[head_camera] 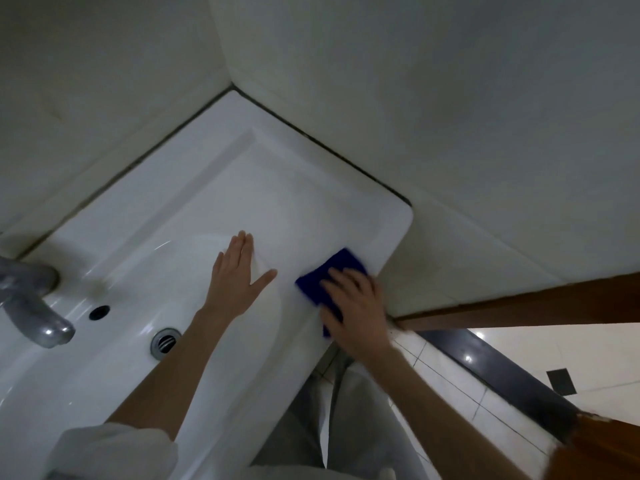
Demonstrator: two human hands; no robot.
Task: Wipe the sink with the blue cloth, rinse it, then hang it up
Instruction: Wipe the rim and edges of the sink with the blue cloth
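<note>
As the right hand (356, 306) pressed the blue cloth (341, 261) onto the near rim of the sink (381, 223), its grip lay spread flat, clasping nothing.
Soft, light and limp by its look, the cloth would bunch best from a free corner; hand and motion blur hid half.

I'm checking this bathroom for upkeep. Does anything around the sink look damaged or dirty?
Yes. The seam between sink and wall is dark, like grime or mould. A faint yellowish patch sits beside the tap. The wooden frame at lower right looks chipped, showing white.
</note>
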